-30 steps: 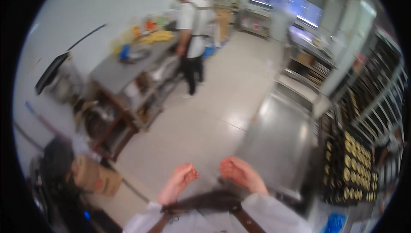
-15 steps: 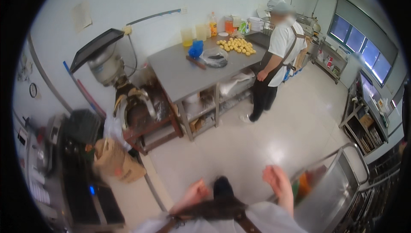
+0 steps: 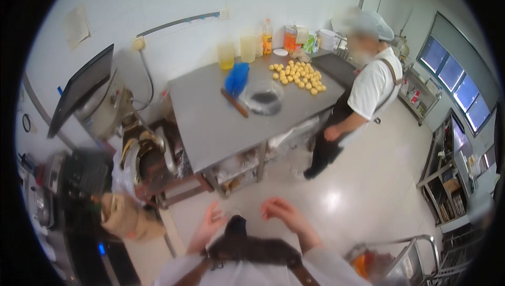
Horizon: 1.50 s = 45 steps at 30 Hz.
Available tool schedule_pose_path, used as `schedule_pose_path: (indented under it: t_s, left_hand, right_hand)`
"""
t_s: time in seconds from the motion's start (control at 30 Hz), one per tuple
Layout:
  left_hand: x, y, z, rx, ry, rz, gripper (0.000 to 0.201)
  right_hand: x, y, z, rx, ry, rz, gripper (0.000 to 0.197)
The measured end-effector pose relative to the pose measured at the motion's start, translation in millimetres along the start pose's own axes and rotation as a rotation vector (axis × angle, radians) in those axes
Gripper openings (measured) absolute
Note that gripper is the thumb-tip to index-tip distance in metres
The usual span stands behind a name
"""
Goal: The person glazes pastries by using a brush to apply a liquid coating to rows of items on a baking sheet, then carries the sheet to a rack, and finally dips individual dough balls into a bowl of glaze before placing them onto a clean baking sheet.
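Observation:
My left hand (image 3: 211, 220) is held in front of my apron, its fingers apart and nothing in it. My right hand (image 3: 281, 213) is raised a little to its right, fingers loosely curled, also with nothing seen in it. Both are slightly blurred and touch nothing. Ahead of them stands a steel table (image 3: 202, 123). On it lie a wooden rolling pin (image 3: 234, 102), a bunched blue plastic bag (image 3: 237, 80), a clear bowl or bag with something dark inside (image 3: 264, 98) and several pale yellow dough balls (image 3: 299, 75).
A co-worker (image 3: 371, 89) in a white cap and dark apron stands at the table's right end. Left of the table, a mixer (image 3: 100, 112) sits above a reddish stand (image 3: 176, 194). A brown paper bag (image 3: 131, 217) is at lower left, a metal cart (image 3: 407, 265) at lower right.
The view has moved nearer the table. My right hand has come inward, closer to my left. The co-worker has turned more toward the table.

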<state>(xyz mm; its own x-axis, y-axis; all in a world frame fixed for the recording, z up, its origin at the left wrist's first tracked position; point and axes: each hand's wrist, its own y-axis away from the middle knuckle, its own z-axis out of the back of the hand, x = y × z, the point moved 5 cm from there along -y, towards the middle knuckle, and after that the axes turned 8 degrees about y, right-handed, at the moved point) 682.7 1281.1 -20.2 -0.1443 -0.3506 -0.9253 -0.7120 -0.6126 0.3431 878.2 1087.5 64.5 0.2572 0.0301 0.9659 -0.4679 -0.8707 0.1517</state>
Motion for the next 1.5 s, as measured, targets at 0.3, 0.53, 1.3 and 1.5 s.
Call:
schedule_pose_path:
  t_s: [0.3, 0.53, 1.3, 1.5]
  left_hand:
    - [-43, -250, 4, 0.07, 0.162, -0.078, 0.037]
    - [-106, -383, -47, 0.173, -0.147, -0.19, 0.035]
    - [-138, -473, -297, 0.09, -0.242, -0.156, 0.031]
    - [-161, -476, -297, 0.093, -0.323, -0.212, 0.03]
  right_hand:
    - [24, -149, 96, -0.33, 0.096, -0.178, 0.031]
    - [70, -261, 142, -0.435, -0.07, -0.059, 0.025]
    - [115, -404, 403, -0.159, 0.124, -0.276, 0.033]
    - [118, -412, 386, -0.123, 0.126, -0.271, 0.031]
